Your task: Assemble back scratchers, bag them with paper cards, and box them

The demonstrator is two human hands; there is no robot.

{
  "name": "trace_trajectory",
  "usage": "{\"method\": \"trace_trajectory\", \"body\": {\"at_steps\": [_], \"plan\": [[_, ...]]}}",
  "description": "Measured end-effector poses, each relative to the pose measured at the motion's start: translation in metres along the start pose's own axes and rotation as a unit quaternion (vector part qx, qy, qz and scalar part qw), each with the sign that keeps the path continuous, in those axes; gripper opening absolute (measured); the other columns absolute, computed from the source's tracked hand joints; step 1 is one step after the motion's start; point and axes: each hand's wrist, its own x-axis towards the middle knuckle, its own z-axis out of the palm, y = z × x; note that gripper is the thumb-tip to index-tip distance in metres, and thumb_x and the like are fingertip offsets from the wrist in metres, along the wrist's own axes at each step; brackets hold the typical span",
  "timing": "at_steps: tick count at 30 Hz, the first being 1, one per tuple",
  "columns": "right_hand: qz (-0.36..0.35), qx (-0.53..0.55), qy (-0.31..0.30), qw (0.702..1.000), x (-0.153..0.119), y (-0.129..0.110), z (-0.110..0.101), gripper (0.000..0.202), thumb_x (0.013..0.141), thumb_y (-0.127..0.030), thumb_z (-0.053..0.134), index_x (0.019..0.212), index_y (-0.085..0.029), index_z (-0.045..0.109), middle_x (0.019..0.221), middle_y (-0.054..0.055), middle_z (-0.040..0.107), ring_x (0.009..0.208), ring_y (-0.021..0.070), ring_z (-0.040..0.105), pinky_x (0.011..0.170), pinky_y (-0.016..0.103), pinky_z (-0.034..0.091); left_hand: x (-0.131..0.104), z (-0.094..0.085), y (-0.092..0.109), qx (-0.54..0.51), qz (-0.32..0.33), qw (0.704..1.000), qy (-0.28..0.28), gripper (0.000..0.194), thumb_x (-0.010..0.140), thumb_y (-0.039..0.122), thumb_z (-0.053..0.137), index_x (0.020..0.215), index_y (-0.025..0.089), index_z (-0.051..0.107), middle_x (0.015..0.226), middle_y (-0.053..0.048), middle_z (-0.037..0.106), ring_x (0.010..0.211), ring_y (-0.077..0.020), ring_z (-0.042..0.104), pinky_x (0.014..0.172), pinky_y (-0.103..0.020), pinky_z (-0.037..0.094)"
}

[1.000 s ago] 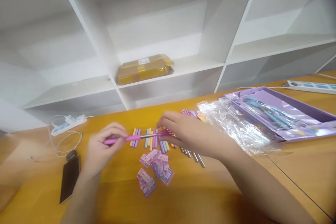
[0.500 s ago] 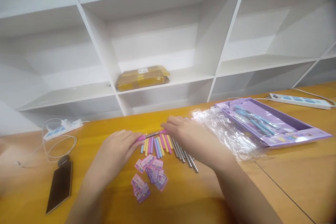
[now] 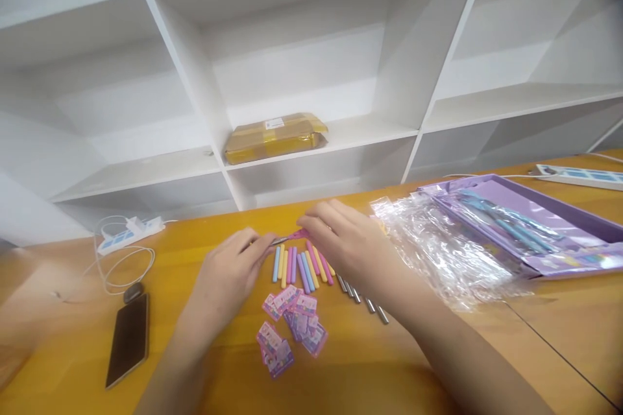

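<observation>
My left hand (image 3: 231, 269) pinches a thin silver metal rod (image 3: 279, 241) with a ridged end, held level over the table. At the rod's right end, my right hand (image 3: 343, 241) is closed on a pink piece (image 3: 298, 234), mostly covered by its fingers. Whether the two parts are joined is hard to make out. Just below lies a row of pastel sticks (image 3: 293, 266) in blue, yellow, pink and purple. Several silver metal rods (image 3: 370, 305) lie partly under my right hand. Small pink and purple printed cards (image 3: 275, 350) are scattered nearer to me.
Crumpled clear plastic bags (image 3: 433, 253) lie at the right, against an open purple box (image 3: 574, 214) with blue items in plastic. A phone (image 3: 127, 340) and a power strip (image 3: 131, 235) with cables are at left. A taped parcel (image 3: 277, 139) sits on the white shelf behind.
The pink part at my left fingers is no longer visible; they now pinch nearer the rod's ridged end. My hands are closer together. The whole view has shifted slightly.
</observation>
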Motion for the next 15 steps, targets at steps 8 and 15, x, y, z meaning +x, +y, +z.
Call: {"method": "trace_trajectory", "body": {"at_steps": [8,15], "plan": [[0.018,-0.009,-0.128,0.992,0.0,-0.014,0.012,0.027,0.092,0.004,0.058,0.082,-0.021,0.054,0.088,0.005,0.062,0.076,0.0203,0.045,0.068,0.036,0.031,0.003,0.008,0.01,0.081,0.08,0.992,0.049,0.025,0.107,0.01,0.055,0.118,0.023,0.074,0.085,-0.002,0.069,0.074,-0.0161,0.056,0.064,-0.03,0.039],[0.047,0.0,-0.092,0.995,-0.001,-0.019,-0.003,0.013,0.107,-0.01,0.054,0.1,-0.019,0.06,0.098,0.007,0.064,0.081,0.0207,0.052,0.071,0.035,0.036,0.0,0.007,-0.009,0.056,0.043,0.997,0.022,0.029,0.107,0.009,0.055,0.126,0.024,0.069,0.1,-0.005,0.073,0.088,-0.0197,0.064,0.075,-0.032,0.047]]}}
